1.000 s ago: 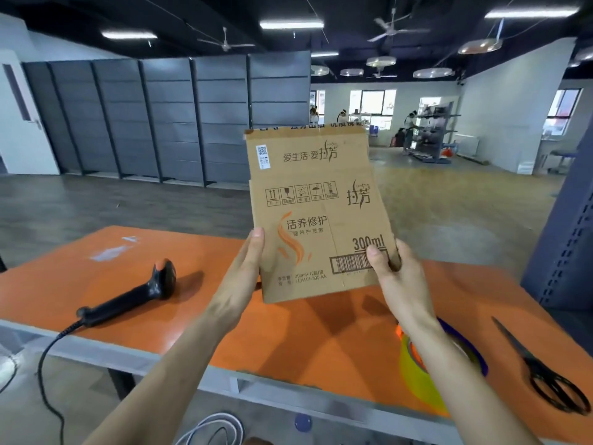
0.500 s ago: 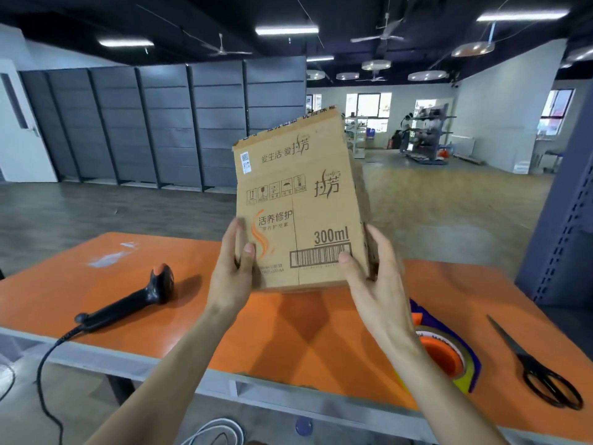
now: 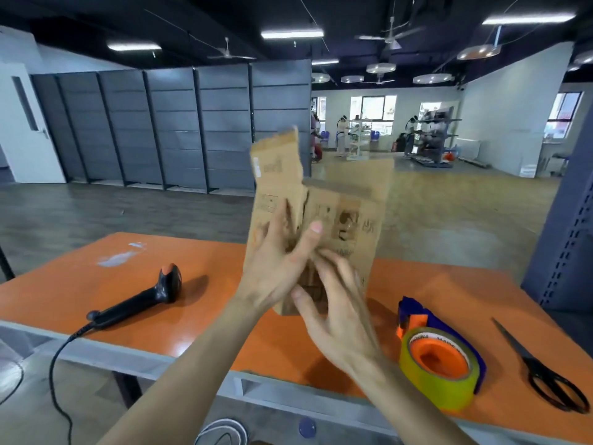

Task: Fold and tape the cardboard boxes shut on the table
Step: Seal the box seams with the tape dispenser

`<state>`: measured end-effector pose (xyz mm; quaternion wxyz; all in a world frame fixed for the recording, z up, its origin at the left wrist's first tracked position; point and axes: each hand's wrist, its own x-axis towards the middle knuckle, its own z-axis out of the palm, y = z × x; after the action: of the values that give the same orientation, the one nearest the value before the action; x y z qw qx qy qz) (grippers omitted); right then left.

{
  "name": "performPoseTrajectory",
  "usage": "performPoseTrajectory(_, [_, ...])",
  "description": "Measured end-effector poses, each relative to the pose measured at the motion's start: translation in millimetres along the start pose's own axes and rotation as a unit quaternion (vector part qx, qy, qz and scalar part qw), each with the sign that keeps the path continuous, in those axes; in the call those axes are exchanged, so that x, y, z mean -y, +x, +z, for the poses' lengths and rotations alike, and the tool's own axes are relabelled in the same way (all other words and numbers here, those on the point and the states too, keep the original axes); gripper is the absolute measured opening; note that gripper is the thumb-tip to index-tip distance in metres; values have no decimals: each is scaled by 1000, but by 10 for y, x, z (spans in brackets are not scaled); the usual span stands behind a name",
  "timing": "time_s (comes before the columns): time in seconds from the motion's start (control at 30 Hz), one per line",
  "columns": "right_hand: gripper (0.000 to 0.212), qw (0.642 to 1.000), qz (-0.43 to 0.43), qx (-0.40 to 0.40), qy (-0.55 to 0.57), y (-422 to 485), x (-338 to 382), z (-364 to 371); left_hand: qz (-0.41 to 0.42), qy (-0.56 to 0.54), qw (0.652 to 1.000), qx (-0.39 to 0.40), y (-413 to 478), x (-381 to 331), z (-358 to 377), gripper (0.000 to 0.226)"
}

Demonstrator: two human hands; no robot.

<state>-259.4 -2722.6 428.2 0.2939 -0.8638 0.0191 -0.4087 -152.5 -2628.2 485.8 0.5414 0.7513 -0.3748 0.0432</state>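
Both hands raised at a cardboard box (image 3: pixel 351 200), held upright above the tabletop (image 3: pixel 199 319) centre.
Left hand (image 3: pixel 276 271) grips the box's near corner, thumb and fingers spread. Right hand (image 3: pixel 341 319) touches its lower part; its grip is lost in blur.

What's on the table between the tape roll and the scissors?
Nothing. In the head view, only bare orange table shows between the tape roll and the scissors.

Bare forearms (image 3: pixel 192 358) lead to the left hand (image 3: pixel 272 274) and right hand (image 3: pixel 337 319), fingers (image 3: pixel 309 240) short-nailed.
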Motion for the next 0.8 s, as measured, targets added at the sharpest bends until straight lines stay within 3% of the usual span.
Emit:
performPoseTrajectory(0.07, [48,1000,-8,5,18,60,-28,29,13,60,998,-3,8,20,82,83])
performPoseTrajectory(0.17, [29,992,-18,-108,-70,167,-227,-121,24,61,998,-23,-12,188,125,80])
performPoseTrajectory(0.23, [32,982,-33,-147,-115,302,-341,-285,23,58,997,-38,-28,305,109,78])
performPoseTrajectory(0.37, [63,976,-24,-20,-216,609,-450,-381,27,44,997,-61,-37,401,137,70])
performPoseTrajectory(0.47, [58,957,-35,-19,-287,723,-456,-328,33,52,997,-51,-47,401,150,71])
performPoseTrajectory(0.6, [52,962,-63,-72,-254,697,-499,-243,23,49,998,-33,-133,485,200,66])
performPoseTrajectory(0.7, [59,968,-13,-160,-193,624,-608,-260,25,51,998,-35,-160,535,217,64])
performPoseTrajectory(0.73, [61,972,24,-161,-171,610,-651,-286,24,50,998,-34,-158,542,221,63])
performPoseTrajectory(0.8, [66,983,108,-85,-121,603,-714,-316,22,42,998,-28,-151,540,229,63])
